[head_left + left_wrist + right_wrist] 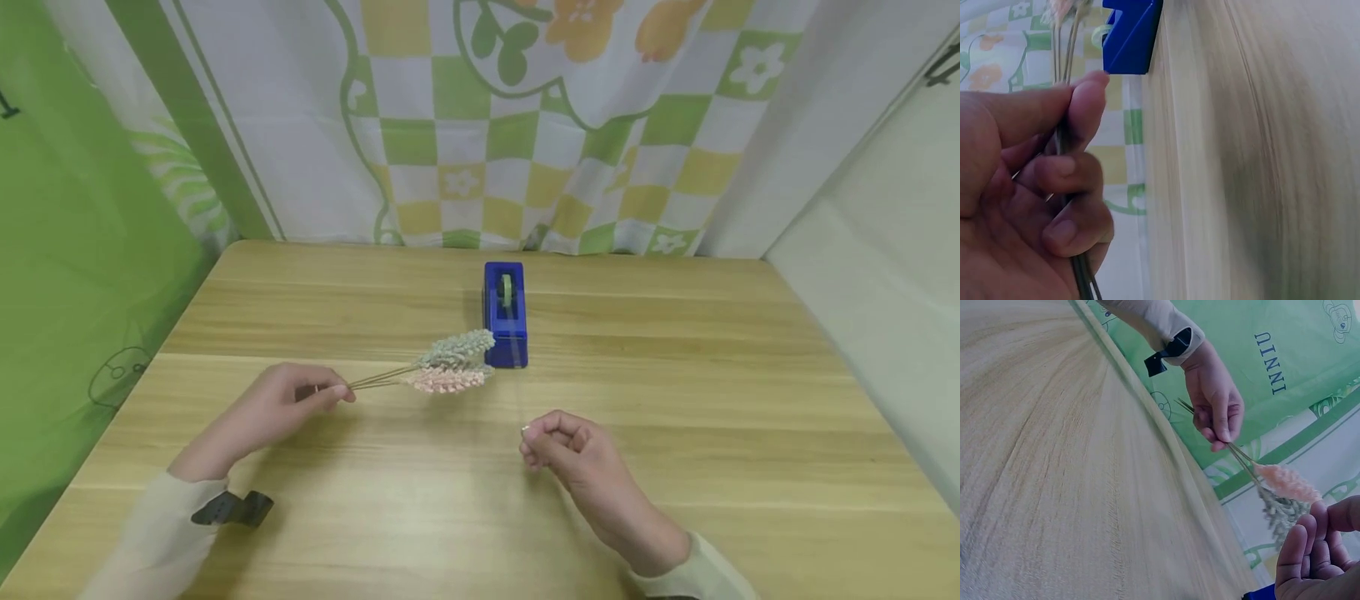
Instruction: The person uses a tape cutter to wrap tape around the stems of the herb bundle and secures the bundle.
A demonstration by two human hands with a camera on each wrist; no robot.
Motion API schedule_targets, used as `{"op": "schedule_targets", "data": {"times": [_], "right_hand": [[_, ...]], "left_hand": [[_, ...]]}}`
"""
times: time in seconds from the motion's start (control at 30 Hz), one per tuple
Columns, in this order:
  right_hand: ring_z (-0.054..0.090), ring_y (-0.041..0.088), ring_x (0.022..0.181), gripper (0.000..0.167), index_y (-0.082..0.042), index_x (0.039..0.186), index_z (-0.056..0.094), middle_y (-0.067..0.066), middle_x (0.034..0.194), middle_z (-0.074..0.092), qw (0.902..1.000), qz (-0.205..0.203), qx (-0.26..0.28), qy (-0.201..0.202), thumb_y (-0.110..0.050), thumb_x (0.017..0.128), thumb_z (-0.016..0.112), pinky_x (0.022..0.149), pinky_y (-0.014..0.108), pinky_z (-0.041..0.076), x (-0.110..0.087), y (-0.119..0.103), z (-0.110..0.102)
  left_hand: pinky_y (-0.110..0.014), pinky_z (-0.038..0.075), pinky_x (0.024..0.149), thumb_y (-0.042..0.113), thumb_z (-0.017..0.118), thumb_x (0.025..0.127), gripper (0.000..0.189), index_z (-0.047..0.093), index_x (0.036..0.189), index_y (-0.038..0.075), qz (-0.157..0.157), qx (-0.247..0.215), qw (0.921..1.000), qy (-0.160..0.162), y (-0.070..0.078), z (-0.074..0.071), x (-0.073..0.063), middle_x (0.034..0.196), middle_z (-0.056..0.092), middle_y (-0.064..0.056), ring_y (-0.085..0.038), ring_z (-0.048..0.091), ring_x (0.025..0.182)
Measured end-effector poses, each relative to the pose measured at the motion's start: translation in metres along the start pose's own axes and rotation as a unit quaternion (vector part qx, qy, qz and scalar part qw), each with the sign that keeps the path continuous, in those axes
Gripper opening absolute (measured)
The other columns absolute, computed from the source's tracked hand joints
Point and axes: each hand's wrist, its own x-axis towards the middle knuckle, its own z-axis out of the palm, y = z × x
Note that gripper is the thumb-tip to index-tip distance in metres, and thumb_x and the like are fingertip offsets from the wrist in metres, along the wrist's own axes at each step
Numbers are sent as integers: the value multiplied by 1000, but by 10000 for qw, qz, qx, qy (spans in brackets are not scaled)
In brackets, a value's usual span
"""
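My left hand (288, 404) grips a small bunch of flower sprigs by their thin stems (1068, 56). One flower head is pink (448, 381) and the others are grey-green (457, 347); they point right, over the table. Beyond them a blue tape dispenser (508, 352) stands on the table with a pale roll (507, 290) in it. A faint strip of clear tape (519, 402) runs from its front to my right hand (588, 475), whose thumb and forefinger pinch the end. In the right wrist view, the right fingers partly hide the dispenser.
The wooden table (712, 375) meets a checked, flowered curtain (510, 150) along its back edge. Green cloth (90, 250) hangs on the left and a pale wall (885, 250) rises on the right. A dark camera (232, 508) sits on the left wrist.
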Motion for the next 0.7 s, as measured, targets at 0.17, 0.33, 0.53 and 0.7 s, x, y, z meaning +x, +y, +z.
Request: {"op": "schedule_targets", "data": {"times": [0.17,0.33,0.53,0.7], "right_hand": [[66,7,82,6,-5,98,64,-8,85,72,10000,-5,-30,-16,-6,102,60,84,23,58,0,-1,0],[67,8,83,4,-4,101,64,-7,87,72,10000,-22,-20,-57,-8,102,63,85,23,59,0,-1,-1],[67,8,84,7,-3,102,64,-6,88,73,9999,-54,-25,-92,-9,101,65,85,23,59,-1,-2,-1],[67,7,83,5,-4,102,64,-6,88,73,9999,-84,-41,-105,-9,101,65,83,23,59,-1,-2,-1]], "left_hand": [[-26,46,60,23,64,105,18,80,106,16,57,-93,9991,-414,-5,-1,-4,83,70,0,-5,50,66],[-25,48,62,22,64,105,17,80,107,15,138,-110,9981,-582,-6,3,-5,90,75,0,-4,51,67],[-24,47,60,19,65,104,16,80,106,14,215,43,9984,-530,0,10,-6,92,76,1,-2,50,65],[-23,47,63,17,65,103,15,80,105,14,359,163,9983,-436,5,19,-3,89,74,2,-2,50,68]]}}
